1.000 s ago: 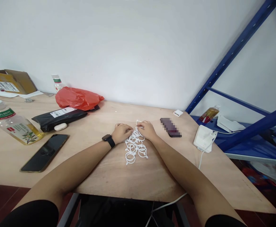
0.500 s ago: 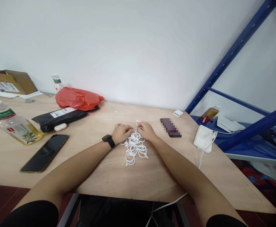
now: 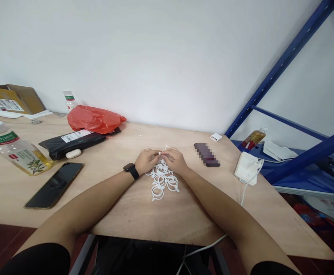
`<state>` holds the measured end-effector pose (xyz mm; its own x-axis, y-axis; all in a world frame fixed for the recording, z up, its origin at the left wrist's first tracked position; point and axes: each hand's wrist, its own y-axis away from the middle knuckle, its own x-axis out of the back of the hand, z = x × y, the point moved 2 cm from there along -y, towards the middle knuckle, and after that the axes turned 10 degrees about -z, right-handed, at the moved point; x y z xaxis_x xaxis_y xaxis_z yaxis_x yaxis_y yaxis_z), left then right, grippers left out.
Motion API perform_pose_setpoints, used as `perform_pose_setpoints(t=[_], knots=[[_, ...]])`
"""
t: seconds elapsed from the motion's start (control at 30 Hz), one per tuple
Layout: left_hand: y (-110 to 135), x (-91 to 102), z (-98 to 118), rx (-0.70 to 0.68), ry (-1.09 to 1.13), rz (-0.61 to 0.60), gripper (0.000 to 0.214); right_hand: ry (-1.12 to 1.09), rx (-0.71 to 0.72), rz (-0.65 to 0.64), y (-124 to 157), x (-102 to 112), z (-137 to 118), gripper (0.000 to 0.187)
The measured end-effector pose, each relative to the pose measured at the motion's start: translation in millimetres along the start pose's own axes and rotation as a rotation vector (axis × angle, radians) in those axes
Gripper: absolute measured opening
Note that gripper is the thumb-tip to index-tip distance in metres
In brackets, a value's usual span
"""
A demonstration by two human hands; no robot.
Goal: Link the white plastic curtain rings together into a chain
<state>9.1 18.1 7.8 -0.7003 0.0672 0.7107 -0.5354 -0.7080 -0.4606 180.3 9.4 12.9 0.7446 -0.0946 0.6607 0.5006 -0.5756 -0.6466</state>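
Along the wooden table, containers first: one near bottle, white-capped and green-banded, pale yellow liquid low inside; one similar bottle by the wall, its lower part hidden behind a red plastic bag (contents of the bag not visible). One cardboard box, flaps up — interior out of my sight. One black parcel, white-labelled. On the blue rack, one shelf bottle holding amber liquid.

White rings: slim, glossy-looking loops, small knobs on their rims, heaped and overlapping on the wood between and nearer than the hands; too tangled for me to count. One white ring is up at the fingertips, its knob showing.

Hands, two: left hand and right hand, tips meeting — thumb and forefinger of each pinched together on that ring. Also: one black watch, left wrist; one phone; one white oval case, touching the parcel.
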Motion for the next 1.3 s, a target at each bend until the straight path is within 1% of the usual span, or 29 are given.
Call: perform_pose_setpoints(t=[0.17, 0.4, 0.57, 0.7, 0.87, 1.1, 1.3], knots=[[0.8, -0.9, -1.3, -0.014, 0.015, -0.008, 0.022, -0.003, 0.019, 0.000, -0.1, 1.2, -1.2, 0.012], [1.8, 2.0, -0.4, -0.047, 0.033, 0.055, 0.018, -0.051, 0.050, -0.055, -1.6, 2.8, -3.6, 0.015], [2.5, 3.7, 1.5, -0.080, 0.037, 0.052, 0.019, -0.093, 0.036, -0.067, -2.0, 4.2, -4.2, 0.017], [2.6, 3.7, 1.7, -0.062, 0.041, 0.050, 0.018, -0.093, -0.001, -0.072, -0.5, 3.1, -2.1, 0.019], [2.0, 4.6, 2.0, -0.028, 0.044, 0.038, 0.017, -0.076, 0.022, -0.092, 1.6, -0.7, 0.7, 0.020], [2.2, 7.1, 4.7, -0.037, 0.067, 0.057, 0.019, -0.027, 0.044, -0.127, 2.9, -2.4, 1.5, 0.020], [2.8, 7.0, 4.3, -0.038, 0.066, 0.065, 0.017, -0.015, 0.027, -0.140, 2.9, -2.7, 2.0, 0.020]])
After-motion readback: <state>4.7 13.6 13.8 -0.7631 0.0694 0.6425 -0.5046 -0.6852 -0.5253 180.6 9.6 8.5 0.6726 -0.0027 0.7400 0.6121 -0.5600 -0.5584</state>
